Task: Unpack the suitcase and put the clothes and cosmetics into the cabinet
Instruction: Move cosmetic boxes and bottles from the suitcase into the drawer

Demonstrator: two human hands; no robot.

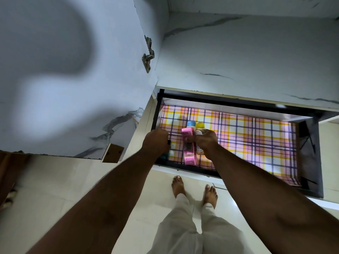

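Note:
A black-framed cabinet drawer (310, 162) is pulled out below me, lined with pink, yellow and purple checked paper (247, 136). My right hand (206, 142) is inside it, shut on a pink Pond's box (189, 147) together with a yellow-capped bottle (199, 127); a blue-capped container (191, 123) shows just behind the box. My left hand (156, 142) is at the drawer's left end, closed around a small dark item with a teal part (166, 155) showing below the wrist. The suitcase and clothes are out of view.
The open marble-patterned cabinet door (73, 79) hangs at the left with its hinge (148, 55). A marble shelf top (247, 61) lies above the drawer. My bare feet (194, 187) stand on the pale tiled floor (64, 189) in front of the drawer.

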